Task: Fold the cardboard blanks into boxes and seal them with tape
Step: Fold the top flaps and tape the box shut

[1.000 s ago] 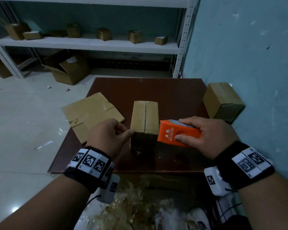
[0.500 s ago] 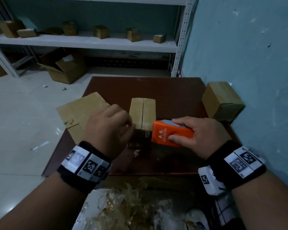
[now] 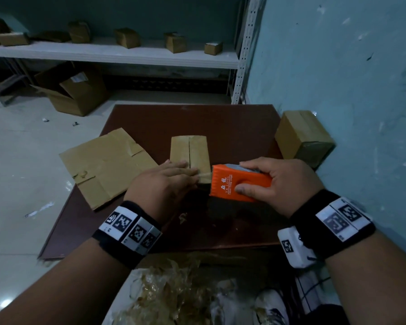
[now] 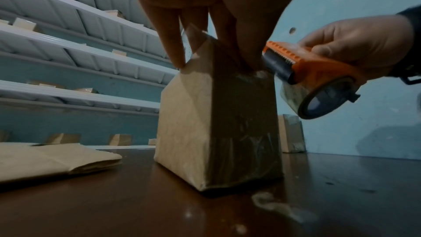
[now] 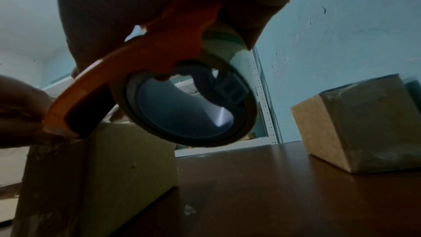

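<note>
While the folded box [image 3: 189, 156] stands at the centre of the table [image 3: 220, 127], the left hand [image 3: 159, 184] presses straightened fingers [image 4: 168, 42] onto its near top edge, pinning the tape end [image 3: 203, 175] there; no finger curls around anything. The right hand [image 3: 281, 184] has its grip clenched on the orange tape dispenser [image 3: 240, 184], thumb on the top face, with the toothed cutter edge just beside the box's near edge at 6 o'clock.

Handling assessment: the box is thin corrugated card, light and probably empty, so it is likely to slide or tip under a sideways pull. Hold it from above, over the centre seam and close to where the tape lands. The top flaps would likely give under hard pressure; spread the load across several fingers. The tape is thin and sticky; keep it taut to avoid wrinkles.

Flat cardboard blanks [image 3: 108, 165] lie at 9 o'clock, and a sealed box [image 3: 300, 134] sits at 2 o'clock against the wall [image 3: 349, 78].
</note>
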`<action>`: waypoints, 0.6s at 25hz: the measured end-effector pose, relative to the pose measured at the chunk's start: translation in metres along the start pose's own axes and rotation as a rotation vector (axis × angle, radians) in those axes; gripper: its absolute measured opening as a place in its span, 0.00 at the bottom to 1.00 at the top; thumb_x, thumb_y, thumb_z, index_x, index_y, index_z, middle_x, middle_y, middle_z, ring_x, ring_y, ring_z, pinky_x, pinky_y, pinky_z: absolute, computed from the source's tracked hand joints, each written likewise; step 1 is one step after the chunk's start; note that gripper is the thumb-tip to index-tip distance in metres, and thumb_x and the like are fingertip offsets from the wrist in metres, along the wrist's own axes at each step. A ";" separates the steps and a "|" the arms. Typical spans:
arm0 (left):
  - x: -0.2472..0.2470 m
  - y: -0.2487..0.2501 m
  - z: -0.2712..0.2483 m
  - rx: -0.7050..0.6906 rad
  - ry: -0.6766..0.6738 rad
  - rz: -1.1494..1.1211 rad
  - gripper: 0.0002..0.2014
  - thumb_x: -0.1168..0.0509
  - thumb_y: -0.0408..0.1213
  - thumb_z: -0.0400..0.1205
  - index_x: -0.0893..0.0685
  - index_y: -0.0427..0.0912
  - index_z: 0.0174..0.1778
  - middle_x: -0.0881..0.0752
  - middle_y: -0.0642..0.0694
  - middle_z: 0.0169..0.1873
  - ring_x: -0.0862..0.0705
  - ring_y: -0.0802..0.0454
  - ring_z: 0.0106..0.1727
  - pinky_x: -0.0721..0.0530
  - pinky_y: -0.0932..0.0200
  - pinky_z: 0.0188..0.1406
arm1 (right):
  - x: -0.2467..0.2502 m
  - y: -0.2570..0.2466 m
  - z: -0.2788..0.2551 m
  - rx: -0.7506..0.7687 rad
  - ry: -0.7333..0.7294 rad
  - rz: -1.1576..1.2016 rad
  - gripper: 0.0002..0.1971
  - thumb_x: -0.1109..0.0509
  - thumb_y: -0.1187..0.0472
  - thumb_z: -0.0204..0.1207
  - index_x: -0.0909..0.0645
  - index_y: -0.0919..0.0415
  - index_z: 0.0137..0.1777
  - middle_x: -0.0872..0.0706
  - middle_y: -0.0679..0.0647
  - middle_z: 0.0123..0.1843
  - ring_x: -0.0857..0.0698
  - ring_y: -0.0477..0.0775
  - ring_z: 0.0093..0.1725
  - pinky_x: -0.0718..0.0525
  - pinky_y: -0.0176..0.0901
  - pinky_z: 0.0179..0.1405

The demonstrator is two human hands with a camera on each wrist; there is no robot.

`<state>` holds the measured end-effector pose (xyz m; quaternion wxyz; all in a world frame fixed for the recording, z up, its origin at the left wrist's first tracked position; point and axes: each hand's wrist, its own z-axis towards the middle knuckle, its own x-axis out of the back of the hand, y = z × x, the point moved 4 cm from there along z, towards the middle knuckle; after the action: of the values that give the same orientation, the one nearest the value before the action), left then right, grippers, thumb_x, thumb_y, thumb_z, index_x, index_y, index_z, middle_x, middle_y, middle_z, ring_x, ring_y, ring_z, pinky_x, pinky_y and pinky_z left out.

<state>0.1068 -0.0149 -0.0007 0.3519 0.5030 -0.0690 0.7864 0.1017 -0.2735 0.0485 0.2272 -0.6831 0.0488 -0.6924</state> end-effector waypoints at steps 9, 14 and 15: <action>0.002 0.007 -0.001 0.106 -0.004 -0.036 0.11 0.30 0.43 0.83 0.08 0.50 0.60 0.10 0.56 0.65 0.15 0.55 0.72 0.10 0.46 0.63 | 0.021 0.010 0.001 -0.120 -0.028 -0.239 0.36 0.33 0.23 0.71 0.20 0.39 0.76 0.10 0.42 0.65 0.13 0.48 0.60 0.14 0.50 0.61; 0.003 0.011 0.000 0.099 0.006 0.009 0.10 0.25 0.39 0.82 0.07 0.49 0.58 0.09 0.53 0.63 0.13 0.52 0.70 0.08 0.45 0.59 | 0.011 -0.009 0.012 -0.162 -0.081 -0.320 0.30 0.34 0.25 0.76 0.19 0.40 0.72 0.11 0.43 0.59 0.13 0.50 0.57 0.13 0.53 0.58; 0.002 0.012 0.001 0.100 0.004 0.021 0.10 0.25 0.39 0.81 0.07 0.49 0.59 0.09 0.53 0.63 0.13 0.52 0.69 0.08 0.45 0.59 | 0.008 -0.016 0.016 -0.186 -0.098 -0.312 0.27 0.34 0.26 0.77 0.19 0.40 0.69 0.11 0.44 0.56 0.14 0.52 0.56 0.13 0.55 0.57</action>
<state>0.0990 -0.0233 0.0046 0.3181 0.5178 -0.0343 0.7934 0.1134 -0.2579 0.0626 0.0552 -0.7333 -0.0052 -0.6776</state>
